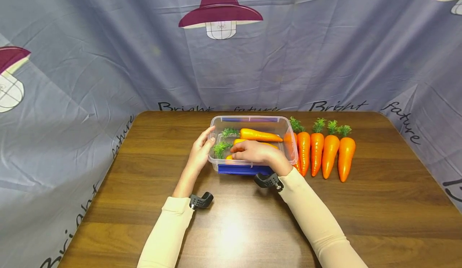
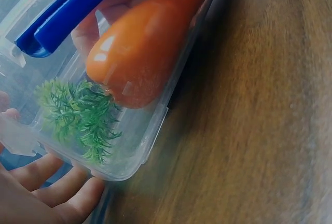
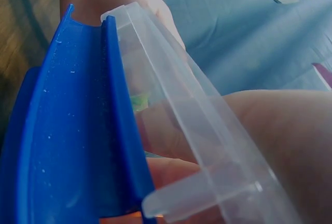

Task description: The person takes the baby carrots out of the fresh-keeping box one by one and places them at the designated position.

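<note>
A clear plastic box (image 1: 252, 162) with blue side clips stands on the table with orange carrots in it, their green leafy tops toward the left. My left hand (image 1: 200, 149) rests against the box's left end, fingers extended along the outer wall and thumb at the rim. My right hand (image 1: 258, 151) reaches over the front wall into the box. It holds the carrot (image 2: 142, 53) nearest the front, its fingers around the body. Behind that one lie another carrot (image 1: 238, 141) and a carrot (image 1: 260, 135) by the back wall. The blue front clip (image 3: 67, 130) hangs unfastened.
Several carrots (image 1: 317, 155) lie in a row to the right of the box, tops toward the back; the leftmost is close to the box's right wall. The wooden table (image 1: 151, 155) ends at a printed grey-blue curtain (image 1: 144, 59).
</note>
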`<state>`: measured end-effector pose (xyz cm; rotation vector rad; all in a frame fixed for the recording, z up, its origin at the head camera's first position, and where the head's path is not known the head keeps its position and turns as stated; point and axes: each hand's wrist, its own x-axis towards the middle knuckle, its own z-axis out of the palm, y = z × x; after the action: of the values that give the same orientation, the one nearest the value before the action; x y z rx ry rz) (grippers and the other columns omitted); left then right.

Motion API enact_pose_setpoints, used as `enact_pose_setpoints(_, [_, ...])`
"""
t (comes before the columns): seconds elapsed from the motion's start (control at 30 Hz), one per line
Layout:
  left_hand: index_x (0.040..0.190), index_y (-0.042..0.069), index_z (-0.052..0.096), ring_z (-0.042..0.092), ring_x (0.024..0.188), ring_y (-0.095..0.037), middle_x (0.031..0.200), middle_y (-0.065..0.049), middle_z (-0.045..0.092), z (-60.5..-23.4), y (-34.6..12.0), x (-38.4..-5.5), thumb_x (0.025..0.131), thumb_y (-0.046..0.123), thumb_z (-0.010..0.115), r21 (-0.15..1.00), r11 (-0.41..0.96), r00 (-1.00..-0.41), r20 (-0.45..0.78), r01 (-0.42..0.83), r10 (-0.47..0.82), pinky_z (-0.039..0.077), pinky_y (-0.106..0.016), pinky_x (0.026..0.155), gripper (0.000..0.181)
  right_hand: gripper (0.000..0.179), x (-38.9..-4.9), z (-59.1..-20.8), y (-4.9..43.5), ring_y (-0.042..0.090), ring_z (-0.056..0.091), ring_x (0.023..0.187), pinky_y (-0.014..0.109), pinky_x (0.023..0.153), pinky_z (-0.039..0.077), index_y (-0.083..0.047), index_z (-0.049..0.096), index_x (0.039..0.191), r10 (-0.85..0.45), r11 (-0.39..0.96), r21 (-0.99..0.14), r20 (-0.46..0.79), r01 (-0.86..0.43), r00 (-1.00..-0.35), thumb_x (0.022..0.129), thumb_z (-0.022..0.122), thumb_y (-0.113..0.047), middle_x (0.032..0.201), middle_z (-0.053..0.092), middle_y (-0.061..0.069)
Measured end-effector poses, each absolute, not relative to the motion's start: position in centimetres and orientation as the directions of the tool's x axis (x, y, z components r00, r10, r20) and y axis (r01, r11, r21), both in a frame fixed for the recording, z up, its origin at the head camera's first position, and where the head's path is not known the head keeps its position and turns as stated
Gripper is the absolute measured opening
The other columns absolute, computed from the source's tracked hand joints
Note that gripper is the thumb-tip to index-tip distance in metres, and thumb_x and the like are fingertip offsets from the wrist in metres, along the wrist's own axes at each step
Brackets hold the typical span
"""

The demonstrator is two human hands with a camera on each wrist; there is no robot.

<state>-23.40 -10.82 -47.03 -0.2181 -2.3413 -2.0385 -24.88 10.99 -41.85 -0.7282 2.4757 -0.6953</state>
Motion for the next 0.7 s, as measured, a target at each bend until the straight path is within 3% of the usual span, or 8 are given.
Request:
enact_pose_setpoints(0.43, [0.152,0.006,0.046,0.036,0.151,-0.037,0.163,-0.016,0.038,-46.60,-10.54,-23.52,0.105,0.010,0.047,0.981,0.144,-0.990,0.123,0.131,0.066,0.031,-0.053,0.124,0.047,0.039,-25.18,-41.73,11.18,0.019,0.061,0.112,0.039,0.107,0.048,-0.011,0.067,0.132,-0.649,0.688,-0.614,-0.284,-0.387,-0.705,0.102,0.053,-0.031,0.126,0.068,0.006])
enact_pose_setpoints(0.57, [0.151,0.003,0.046,0.037,0.150,-0.039,0.163,-0.019,0.037,-46.82,-10.53,-23.59,0.105,0.008,0.047,0.982,0.133,-0.989,0.129,0.137,0.068,0.031,-0.053,0.124,0.047,0.040,-25.18,-41.76,11.28,0.021,0.061,0.115,0.042,0.110,0.047,-0.008,0.064,0.136,-0.684,0.640,-0.650,-0.240,-0.409,-0.689,0.103,0.055,-0.028,0.130,0.067,0.008])
enact_pose_setpoints(0.7, [0.151,0.002,0.046,0.034,0.152,-0.039,0.164,-0.019,0.036,-47.03,-10.51,-23.47,0.104,0.008,0.046,0.982,0.131,-0.989,0.131,0.139,0.070,0.029,-0.054,0.125,0.047,0.042,-25.05,-41.89,11.56,0.022,0.063,0.115,0.042,0.107,0.049,-0.007,0.060,0.138,-0.679,0.610,-0.674,-0.174,-0.417,-0.713,0.101,0.060,-0.026,0.134,0.067,0.010])
